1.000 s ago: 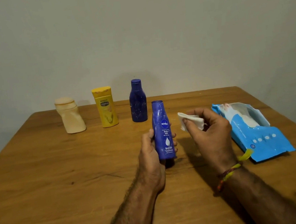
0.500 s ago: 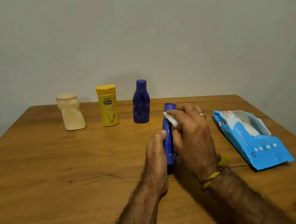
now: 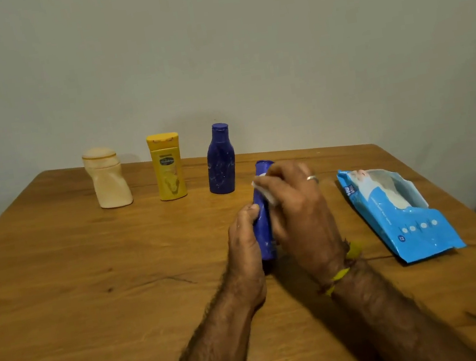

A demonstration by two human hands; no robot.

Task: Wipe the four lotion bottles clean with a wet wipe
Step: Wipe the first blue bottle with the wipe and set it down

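My left hand [image 3: 244, 241] grips the blue bottle [image 3: 264, 232] upright to steady it while my right hand [image 3: 297, 211] presses the wet wipe [image 3: 262, 187] around its upper body, left of the wipes pack [image 3: 396, 212].

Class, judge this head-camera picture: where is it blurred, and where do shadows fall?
Head view: right hand and wet wipe smeared by motion; yellow bottle label fairly sharp; soft shadows behind bottles on the wall; table edges bowed by wide lens.
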